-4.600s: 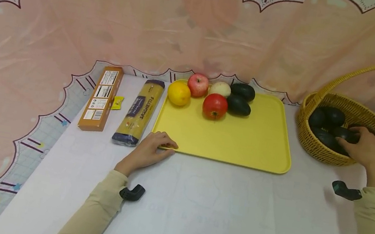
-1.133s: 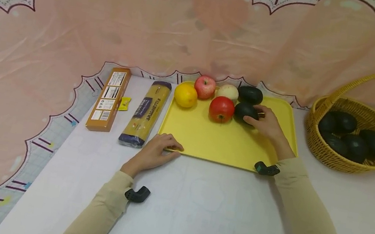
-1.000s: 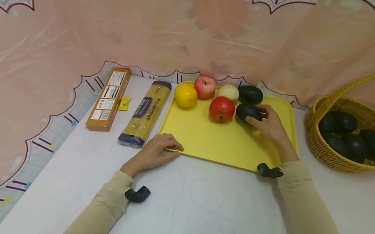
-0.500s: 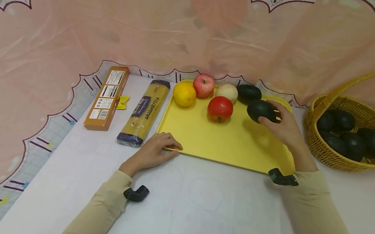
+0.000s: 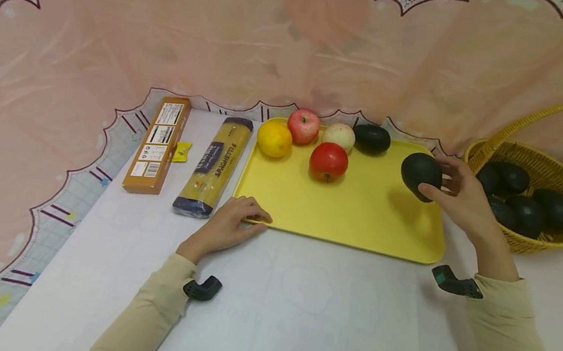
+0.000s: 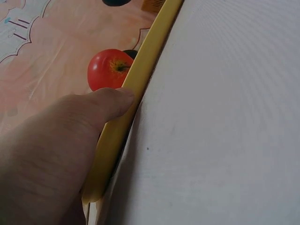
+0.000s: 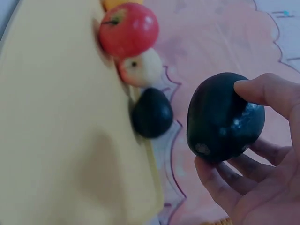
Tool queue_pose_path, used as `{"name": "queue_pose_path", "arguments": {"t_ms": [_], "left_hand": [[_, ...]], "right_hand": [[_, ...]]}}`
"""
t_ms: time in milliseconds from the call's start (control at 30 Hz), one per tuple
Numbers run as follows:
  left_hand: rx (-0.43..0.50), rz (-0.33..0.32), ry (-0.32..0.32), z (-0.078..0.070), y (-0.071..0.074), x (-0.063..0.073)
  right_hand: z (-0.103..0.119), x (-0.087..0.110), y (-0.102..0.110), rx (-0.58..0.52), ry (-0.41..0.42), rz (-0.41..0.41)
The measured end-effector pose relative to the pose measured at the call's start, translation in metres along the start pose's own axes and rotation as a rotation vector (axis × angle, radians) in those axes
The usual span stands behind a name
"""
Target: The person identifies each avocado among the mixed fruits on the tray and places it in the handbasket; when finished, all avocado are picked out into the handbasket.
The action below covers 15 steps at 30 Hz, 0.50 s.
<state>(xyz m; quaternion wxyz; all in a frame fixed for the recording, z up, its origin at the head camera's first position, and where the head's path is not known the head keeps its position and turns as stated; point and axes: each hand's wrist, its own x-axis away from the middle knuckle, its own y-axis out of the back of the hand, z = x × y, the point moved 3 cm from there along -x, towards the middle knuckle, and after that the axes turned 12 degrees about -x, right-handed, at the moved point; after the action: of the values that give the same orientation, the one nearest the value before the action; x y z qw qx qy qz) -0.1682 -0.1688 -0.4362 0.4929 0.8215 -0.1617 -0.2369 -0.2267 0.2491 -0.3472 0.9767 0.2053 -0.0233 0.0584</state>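
Observation:
My right hand [image 5: 466, 197] holds a dark avocado [image 5: 420, 176] above the right part of the yellow tray [image 5: 361, 224], thumb on one side and fingers on the other. In the right wrist view the held avocado [image 7: 225, 117] shows a pale stem mark. My left hand [image 5: 225, 225] grips the tray's near left corner, with the thumb [image 6: 112, 101] on the rim; its fingertips are hidden in the left wrist view. Along the tray's back lie a lemon [image 5: 274, 138], a red-pink apple [image 5: 303, 126], a pale round fruit [image 5: 339, 135], a tomato-red fruit [image 5: 328, 161] and another avocado [image 5: 371, 138].
A wicker basket [image 5: 533, 246] with a tall handle stands to the right, holding several avocados [image 5: 527, 212]. Left of the tray lie a spaghetti pack [image 5: 214, 165], a small yellow wrapped packet [image 5: 181, 152] and a brown box [image 5: 157, 145]. A patterned cloth [image 5: 225, 40] hangs behind.
My right hand has lifted the front avocado off the tray, from beside the red fruit, and carried it right toward the basket. The left hand has stayed at the tray's corner.

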Motion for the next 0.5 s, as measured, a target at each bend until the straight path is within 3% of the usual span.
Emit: {"name": "queue_pose_path", "arguments": {"t_ms": [200, 500], "left_hand": [[-0.005, -0.006, -0.016, 0.0, 0.002, -0.002], [-0.01, -0.009, -0.013, 0.001, 0.004, -0.005]], "right_hand": [[-0.008, 0.012, 0.029, 0.077, -0.029, -0.065], [-0.025, 0.02, 0.069, 0.095, -0.105, -0.126]]}}
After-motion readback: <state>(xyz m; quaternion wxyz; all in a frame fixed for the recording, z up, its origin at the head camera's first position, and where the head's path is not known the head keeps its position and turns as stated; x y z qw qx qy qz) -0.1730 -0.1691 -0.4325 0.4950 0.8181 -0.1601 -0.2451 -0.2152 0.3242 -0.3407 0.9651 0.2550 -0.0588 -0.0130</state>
